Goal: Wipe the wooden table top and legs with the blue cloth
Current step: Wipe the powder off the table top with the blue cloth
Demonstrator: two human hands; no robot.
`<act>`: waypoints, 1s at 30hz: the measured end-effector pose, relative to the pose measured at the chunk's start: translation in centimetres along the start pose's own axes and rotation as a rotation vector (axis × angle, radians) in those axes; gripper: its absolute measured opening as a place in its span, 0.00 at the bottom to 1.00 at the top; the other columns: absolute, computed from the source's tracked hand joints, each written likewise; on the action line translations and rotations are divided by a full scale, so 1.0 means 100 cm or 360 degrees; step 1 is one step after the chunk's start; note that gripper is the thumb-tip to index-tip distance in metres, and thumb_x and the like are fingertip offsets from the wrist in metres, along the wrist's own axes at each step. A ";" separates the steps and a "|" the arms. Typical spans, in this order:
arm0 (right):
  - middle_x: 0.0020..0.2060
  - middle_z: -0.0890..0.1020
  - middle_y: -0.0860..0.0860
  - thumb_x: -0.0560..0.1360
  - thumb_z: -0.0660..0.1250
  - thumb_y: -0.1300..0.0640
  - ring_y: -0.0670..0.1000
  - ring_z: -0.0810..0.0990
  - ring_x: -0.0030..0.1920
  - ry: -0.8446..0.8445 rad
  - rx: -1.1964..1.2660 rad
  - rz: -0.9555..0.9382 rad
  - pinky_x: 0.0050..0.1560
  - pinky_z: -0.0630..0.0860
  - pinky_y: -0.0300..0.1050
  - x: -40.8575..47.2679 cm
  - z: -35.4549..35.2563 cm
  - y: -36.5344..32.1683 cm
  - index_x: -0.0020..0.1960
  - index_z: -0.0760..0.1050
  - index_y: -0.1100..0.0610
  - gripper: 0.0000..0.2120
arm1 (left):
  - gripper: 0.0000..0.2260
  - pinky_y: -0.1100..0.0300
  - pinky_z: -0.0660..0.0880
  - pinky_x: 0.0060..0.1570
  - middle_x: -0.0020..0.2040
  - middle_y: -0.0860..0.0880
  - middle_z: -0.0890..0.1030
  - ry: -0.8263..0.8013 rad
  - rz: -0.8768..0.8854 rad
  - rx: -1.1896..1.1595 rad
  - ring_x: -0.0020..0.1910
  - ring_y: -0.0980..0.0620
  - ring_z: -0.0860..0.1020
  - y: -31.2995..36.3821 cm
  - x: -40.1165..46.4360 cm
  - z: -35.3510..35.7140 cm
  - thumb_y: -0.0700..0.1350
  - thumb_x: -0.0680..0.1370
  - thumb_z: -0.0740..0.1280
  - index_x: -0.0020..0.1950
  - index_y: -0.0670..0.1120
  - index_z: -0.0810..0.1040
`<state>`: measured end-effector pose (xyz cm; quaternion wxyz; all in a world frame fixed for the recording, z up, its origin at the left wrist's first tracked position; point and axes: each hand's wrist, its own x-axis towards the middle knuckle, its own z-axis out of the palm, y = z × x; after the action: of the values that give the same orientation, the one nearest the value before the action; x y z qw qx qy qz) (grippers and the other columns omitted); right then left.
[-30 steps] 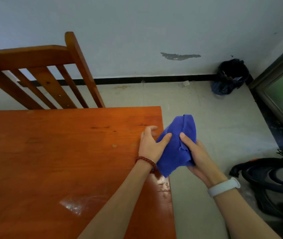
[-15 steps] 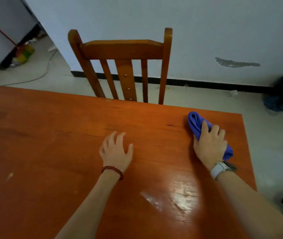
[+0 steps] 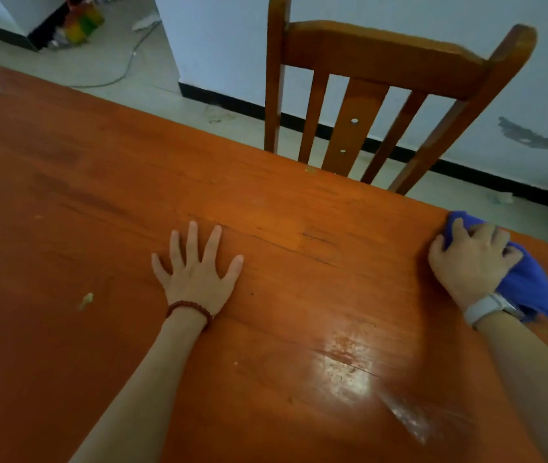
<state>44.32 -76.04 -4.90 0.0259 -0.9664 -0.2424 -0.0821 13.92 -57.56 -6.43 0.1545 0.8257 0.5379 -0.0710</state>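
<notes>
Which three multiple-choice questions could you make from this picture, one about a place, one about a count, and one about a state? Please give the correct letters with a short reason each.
1. Where is the crumpled blue cloth?
A. near the far right corner of the orange-brown wooden table top
B. hanging on the chair
C. on the floor

2. How many upright slats does the back of the brown wooden chair show between its two outer posts?
A. one
B. three
C. six

3. What is the left hand doing?
A. gripping the cloth
B. raised in the air
C. lying flat with fingers spread

Answers:
1 A: the cloth lies on the table under the right hand, close to that corner.
2 B: three slats show, the wide middle one with two screws.
3 C: the palm is down on bare wood and holds nothing.
</notes>
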 end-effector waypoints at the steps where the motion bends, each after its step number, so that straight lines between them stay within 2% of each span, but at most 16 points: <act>1: 0.56 0.72 0.67 0.73 0.58 0.50 0.67 0.65 0.61 -0.0039 0.0004 -0.0013 0.59 0.59 0.69 -0.005 0.000 0.009 0.62 0.72 0.61 0.22 | 0.29 0.37 0.40 0.69 0.76 0.51 0.42 0.0010 -0.0005 -0.0007 0.74 0.45 0.39 0.001 0.001 0.001 0.67 0.74 0.46 0.73 0.60 0.45; 3: 0.67 0.67 0.58 0.75 0.60 0.45 0.64 0.56 0.70 -0.0212 0.0065 0.0039 0.63 0.50 0.74 -0.015 0.001 0.027 0.68 0.67 0.53 0.24 | 0.30 0.37 0.41 0.69 0.76 0.51 0.43 0.0032 -0.0009 -0.0002 0.74 0.45 0.40 0.001 0.002 0.002 0.67 0.74 0.46 0.73 0.60 0.45; 6: 0.74 0.58 0.52 0.71 0.54 0.37 0.65 0.53 0.72 -0.0329 0.0100 0.0087 0.66 0.53 0.69 -0.023 -0.004 0.046 0.73 0.55 0.48 0.34 | 0.30 0.37 0.41 0.69 0.76 0.50 0.43 0.0051 -0.0011 0.0000 0.74 0.45 0.40 0.001 0.002 0.004 0.67 0.74 0.46 0.73 0.60 0.45; 9: 0.73 0.59 0.56 0.74 0.59 0.44 0.66 0.55 0.71 -0.0283 0.0277 0.0331 0.68 0.53 0.66 -0.020 -0.005 0.045 0.75 0.48 0.52 0.35 | 0.30 0.37 0.42 0.69 0.76 0.50 0.44 0.0055 -0.0021 -0.0009 0.74 0.45 0.41 0.004 0.001 0.002 0.67 0.74 0.47 0.73 0.60 0.46; 12: 0.73 0.61 0.57 0.74 0.57 0.54 0.65 0.56 0.71 -0.0193 0.0314 0.0502 0.67 0.52 0.66 -0.015 0.000 0.020 0.73 0.55 0.58 0.29 | 0.30 0.37 0.42 0.69 0.76 0.50 0.44 0.0069 -0.0031 -0.0002 0.74 0.45 0.41 0.005 0.001 0.001 0.67 0.74 0.47 0.73 0.60 0.46; 14: 0.74 0.58 0.53 0.74 0.57 0.56 0.65 0.56 0.71 -0.0224 0.0259 0.0527 0.66 0.52 0.67 -0.010 0.003 0.000 0.72 0.59 0.56 0.26 | 0.29 0.37 0.42 0.69 0.76 0.50 0.45 0.0087 -0.0030 0.0006 0.74 0.45 0.41 0.005 0.001 0.001 0.66 0.74 0.47 0.73 0.60 0.46; 17: 0.75 0.55 0.53 0.75 0.56 0.56 0.65 0.55 0.70 -0.0320 0.0164 0.0514 0.66 0.52 0.68 -0.005 0.007 -0.019 0.72 0.57 0.53 0.25 | 0.29 0.37 0.43 0.69 0.76 0.50 0.45 0.0088 -0.0025 0.0016 0.74 0.44 0.42 0.004 0.001 0.001 0.66 0.74 0.47 0.73 0.60 0.46; 22: 0.75 0.55 0.53 0.76 0.54 0.58 0.66 0.55 0.70 -0.0323 0.0142 0.0533 0.66 0.51 0.69 -0.003 0.008 -0.023 0.72 0.57 0.54 0.24 | 0.29 0.37 0.43 0.69 0.76 0.50 0.45 0.0100 -0.0014 0.0033 0.74 0.44 0.42 0.003 0.002 0.004 0.67 0.74 0.46 0.73 0.60 0.46; 30: 0.74 0.58 0.53 0.76 0.55 0.59 0.64 0.58 0.69 -0.0307 0.0169 0.0210 0.65 0.53 0.67 -0.013 0.009 -0.087 0.71 0.60 0.54 0.23 | 0.29 0.37 0.41 0.68 0.76 0.50 0.43 0.0060 -0.0016 -0.0005 0.74 0.44 0.40 0.002 0.002 0.001 0.66 0.74 0.46 0.73 0.60 0.45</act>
<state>39.19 -68.94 -5.97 0.0588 -0.9809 -0.1837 0.0261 14.18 -57.52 -6.55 0.1452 0.8240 0.5449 -0.0553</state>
